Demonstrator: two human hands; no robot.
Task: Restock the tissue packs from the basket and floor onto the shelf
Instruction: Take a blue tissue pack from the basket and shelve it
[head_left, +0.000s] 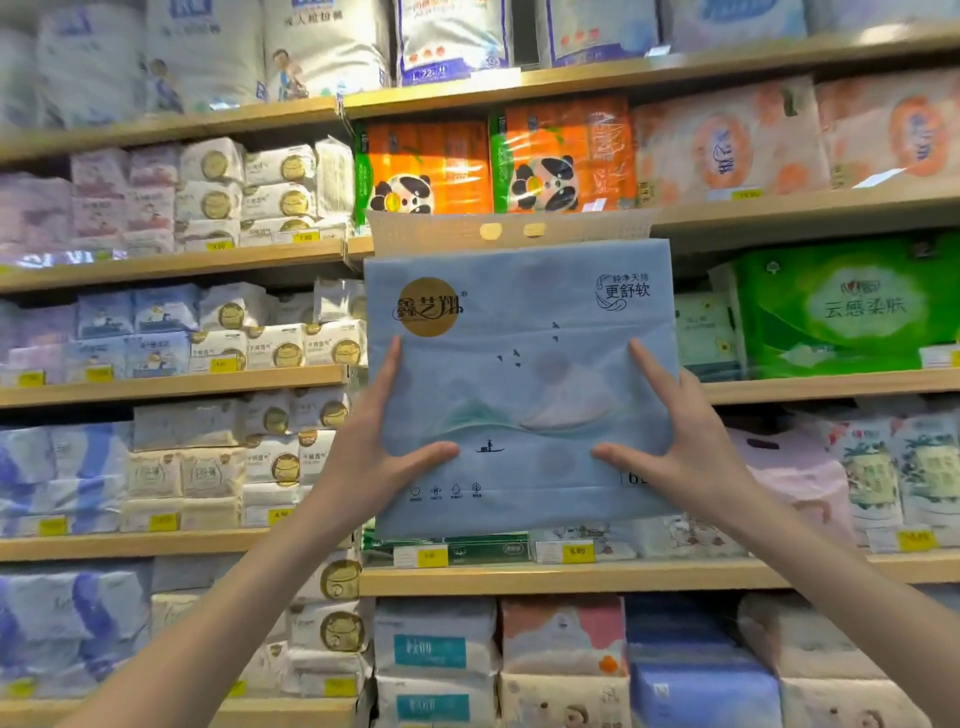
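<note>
Pale blue plastic wrap covers the big tissue pack (519, 384) held up at chest-to-face height in front of the wooden shelving, printed side toward the camera, with a gold round logo at upper left and a small boat scene lower down. The left hand (384, 447) grips its lower left edge and the right hand (675, 441) its lower right edge, each with the thumb spread across the front and the fingers wrapped out of sight behind — a two-sided clamp that likely keeps the wide, soft pack from sagging or folding while it is lifted toward a slot. Its white perforated carry handle (511, 231) sticks up at the top.

The pack seems aimed at the gap on the shelf board (810, 218) just beneath the orange panda packs (498, 166); whether that bay is free behind the pack cannot be seen. A green tissue pack (841, 306) stands just to the right and may crowd the opening. Stacks of small cream packs (270, 343) fill the left bays, and yellow price tags (576, 553) line the shelf edges below
</note>
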